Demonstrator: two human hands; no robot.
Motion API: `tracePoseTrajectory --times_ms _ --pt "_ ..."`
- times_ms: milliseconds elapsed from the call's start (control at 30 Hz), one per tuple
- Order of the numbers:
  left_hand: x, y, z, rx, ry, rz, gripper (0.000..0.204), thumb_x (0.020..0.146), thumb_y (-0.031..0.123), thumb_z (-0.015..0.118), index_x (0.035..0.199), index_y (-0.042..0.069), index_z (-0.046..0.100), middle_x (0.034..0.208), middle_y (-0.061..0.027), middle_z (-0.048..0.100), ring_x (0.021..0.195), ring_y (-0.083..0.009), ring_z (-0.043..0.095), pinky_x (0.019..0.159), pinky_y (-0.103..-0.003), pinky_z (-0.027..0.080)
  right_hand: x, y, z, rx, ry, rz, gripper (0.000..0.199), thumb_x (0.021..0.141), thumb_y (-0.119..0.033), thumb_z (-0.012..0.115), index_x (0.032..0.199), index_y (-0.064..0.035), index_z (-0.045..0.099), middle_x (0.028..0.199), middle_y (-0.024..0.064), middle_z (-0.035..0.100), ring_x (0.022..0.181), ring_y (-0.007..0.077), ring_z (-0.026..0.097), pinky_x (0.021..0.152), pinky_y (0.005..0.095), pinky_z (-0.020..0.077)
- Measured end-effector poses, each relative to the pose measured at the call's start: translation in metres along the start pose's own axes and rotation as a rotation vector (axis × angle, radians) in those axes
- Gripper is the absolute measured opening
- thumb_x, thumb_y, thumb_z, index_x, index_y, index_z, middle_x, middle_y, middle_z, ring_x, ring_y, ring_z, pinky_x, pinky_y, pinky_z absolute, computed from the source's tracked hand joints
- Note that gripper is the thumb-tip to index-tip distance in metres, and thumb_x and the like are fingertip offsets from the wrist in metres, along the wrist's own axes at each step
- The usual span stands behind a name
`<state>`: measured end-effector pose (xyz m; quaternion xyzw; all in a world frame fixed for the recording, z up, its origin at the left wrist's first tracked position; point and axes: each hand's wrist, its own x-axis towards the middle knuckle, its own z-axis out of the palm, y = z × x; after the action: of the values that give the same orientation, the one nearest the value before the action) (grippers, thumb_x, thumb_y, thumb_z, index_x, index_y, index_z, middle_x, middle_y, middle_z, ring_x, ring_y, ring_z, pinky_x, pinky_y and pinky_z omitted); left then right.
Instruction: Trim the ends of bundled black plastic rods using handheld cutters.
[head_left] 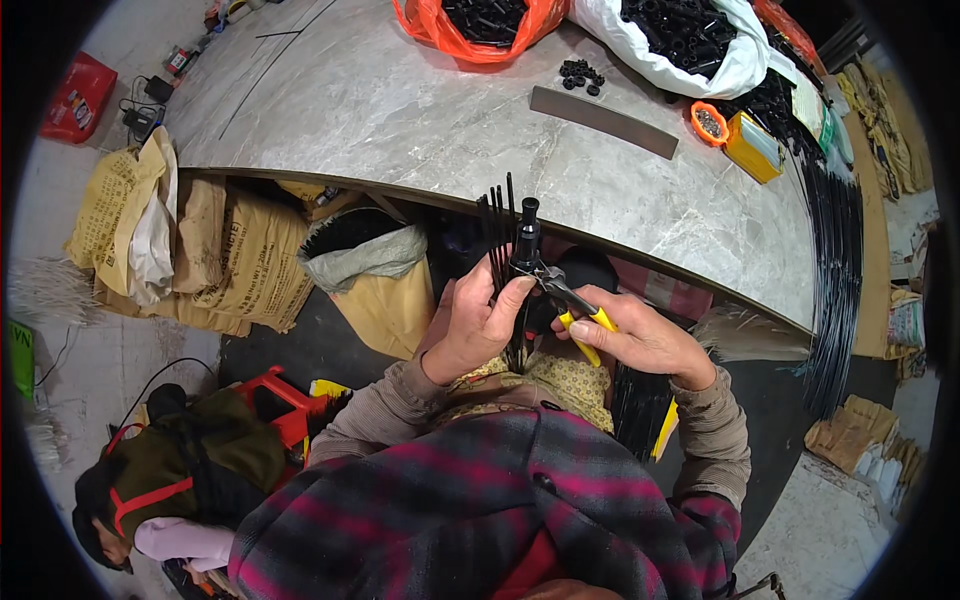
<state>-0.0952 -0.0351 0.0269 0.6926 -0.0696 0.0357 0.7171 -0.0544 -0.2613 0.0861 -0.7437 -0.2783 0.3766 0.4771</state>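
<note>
L hand [478, 325] is clamping the bundle of thin black rods [498, 235] upright below the counter [420, 120] edge, steadying it w/ the black cap [528, 225] at 12 o'clock, while R hand [640, 335] is squeezing yellow-handled pliers [570, 300] onto it.

Tan printed paper sacks [240, 265] are leaning under the table's left edge. An orange plastic bag [480, 28] and a white plastic bag [680, 40] are sitting open on the tabletop. A small yellow box [755, 147] is lying near the right rim. A red flat package [78, 97] is lying on the floor, far left.
</note>
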Motion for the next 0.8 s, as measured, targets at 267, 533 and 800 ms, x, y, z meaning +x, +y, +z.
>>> tracePoseTrajectory --times_ms 267,533,800 --pt "0.002 -0.004 0.000 0.005 0.001 0.019 0.028 0.099 0.012 0.058 0.122 -0.004 0.055 0.102 -0.0050 0.063 0.093 -0.0110 0.058 0.084 -0.026 0.048 0.000 -0.013 -0.011 -0.033 -0.073 0.090 0.040 0.103 -0.030 0.052 0.125 0.0029 0.051 0.104 0.0128 0.069 0.088 0.0164 0.065 0.079 0.0315 0.0519" --pt "0.005 -0.006 -0.002 0.015 -0.001 0.044 0.026 0.099 0.012 0.058 0.120 -0.003 0.056 0.100 -0.0038 0.063 0.090 -0.0101 0.058 0.082 -0.026 0.048 -0.002 -0.016 -0.017 -0.123 -0.084 0.067 0.041 0.102 -0.031 0.053 0.126 0.0026 0.050 0.102 0.0129 0.069 0.085 0.0174 0.065 0.077 0.0312 0.0515" --pt "0.004 -0.011 -0.001 0.057 0.017 0.064 0.023 0.099 0.011 0.056 0.118 -0.002 0.056 0.096 -0.0042 0.063 0.088 -0.0112 0.057 0.082 -0.027 0.048 -0.003 -0.008 -0.005 -0.052 0.008 -0.032 0.032 0.101 -0.029 0.055 0.115 0.0004 0.053 0.075 0.0117 0.057 0.069 0.0190 0.057 0.066 0.0336 0.0459"
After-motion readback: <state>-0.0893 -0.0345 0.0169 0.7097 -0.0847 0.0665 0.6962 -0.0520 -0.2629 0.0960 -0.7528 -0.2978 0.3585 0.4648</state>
